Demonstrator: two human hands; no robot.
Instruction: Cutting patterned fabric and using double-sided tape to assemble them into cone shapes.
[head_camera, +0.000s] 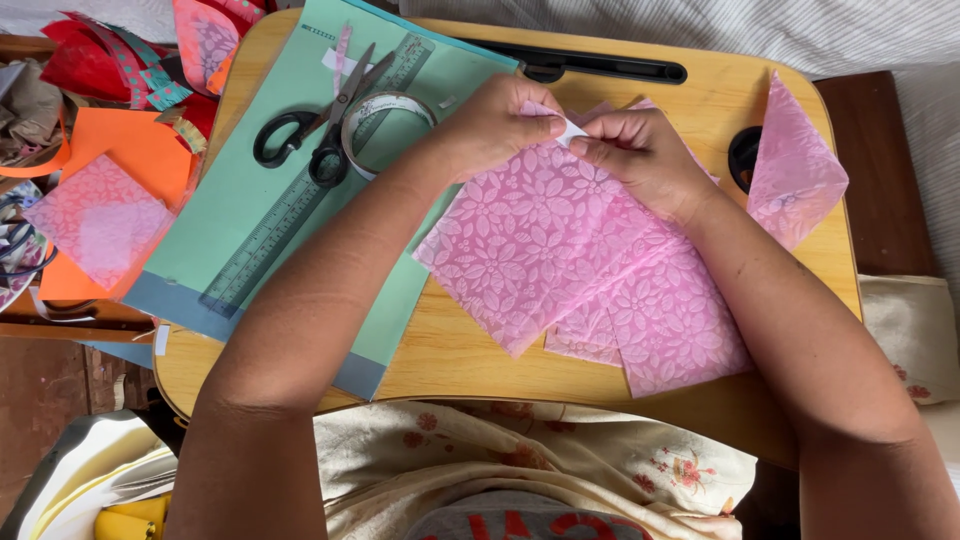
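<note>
At the far left of the frame, a heap of orange card and patterned pink paper scraps (100, 215) lay beside the wooden lap table (480, 355), well apart from the work. On the table's left part, a mint-green card sheet (400, 300) carried a green ruler (300, 205), black-handled scissors (315, 135) and a roll of clear tape (385, 110), the three touching or overlapping one another. At centre frame, the left hand (490, 125) and the right hand (645, 160) met over the upper corner of the stacked pink floral paper sheets (540, 245), which lay across the table's middle and over the card's right edge. Both sets of fingertips were pinched nearly closed on a small white tab (571, 131) at that corner, probably a tape or backing strip. The step in hand appeared to be fixing or peeling this tab; the next move would likely call for steady pressure without shifting the sheets. A folded pink sheet (795, 170) stood raised at upper right, beside a dark round recess. Open room remained along the table's near edge; the tools crowded the left side.
</note>
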